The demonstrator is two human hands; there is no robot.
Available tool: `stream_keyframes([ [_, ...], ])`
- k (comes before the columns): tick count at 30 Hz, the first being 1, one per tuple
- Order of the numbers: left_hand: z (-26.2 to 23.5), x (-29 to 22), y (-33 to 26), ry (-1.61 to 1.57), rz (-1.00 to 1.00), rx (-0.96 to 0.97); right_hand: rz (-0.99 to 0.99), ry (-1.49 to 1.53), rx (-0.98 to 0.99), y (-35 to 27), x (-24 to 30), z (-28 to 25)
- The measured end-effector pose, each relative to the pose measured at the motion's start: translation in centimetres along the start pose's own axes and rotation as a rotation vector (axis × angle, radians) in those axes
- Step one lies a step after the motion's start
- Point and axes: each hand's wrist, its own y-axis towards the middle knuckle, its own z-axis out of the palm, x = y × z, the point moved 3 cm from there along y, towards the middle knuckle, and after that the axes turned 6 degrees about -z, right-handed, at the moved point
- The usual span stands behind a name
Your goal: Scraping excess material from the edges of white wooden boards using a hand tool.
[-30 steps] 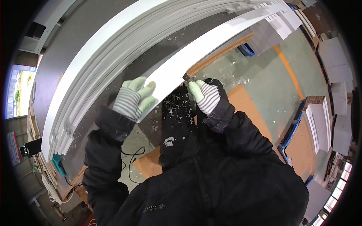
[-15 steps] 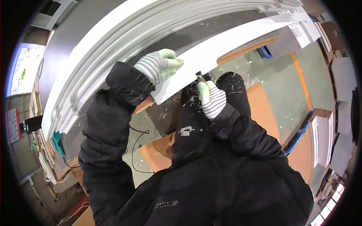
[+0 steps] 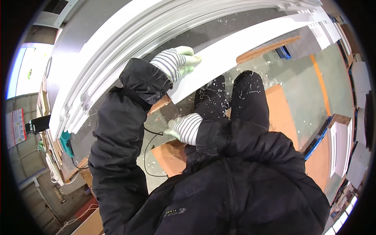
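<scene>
A long white board lies across the bench edge in front of my knees, its near end pointing toward me. My left hand, in a striped glove with pale green fingertips, holds the board near that end with bent fingers. Lower down, in front of my lap, my right hand wears the same kind of glove, apart from the board. Its fingers are curled and point left; whatever may be in them is hidden.
Long white profiled strips lie stacked on the bench beyond the board. White shavings cover my black trousers. A teal power tool sits at the left, and a black cord loops on the floor. Cardboard lies below.
My right hand has left the board's near edge and swung down and left toward my lap. The small dark tool it held there no longer shows. My left hand stays on the board.
</scene>
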Motion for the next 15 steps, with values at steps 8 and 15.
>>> stream_keyframes([
  [8, 0.5, -1.2, -0.2, 0.09, -0.012, -0.03, -0.099, -0.022, -0.026, -0.6, -1.9, -1.9],
  [15, 0.3, -1.1, -0.3, 0.234, 0.071, -0.035, -0.001, 0.072, -0.648, -3.7, -4.0, -2.1],
])
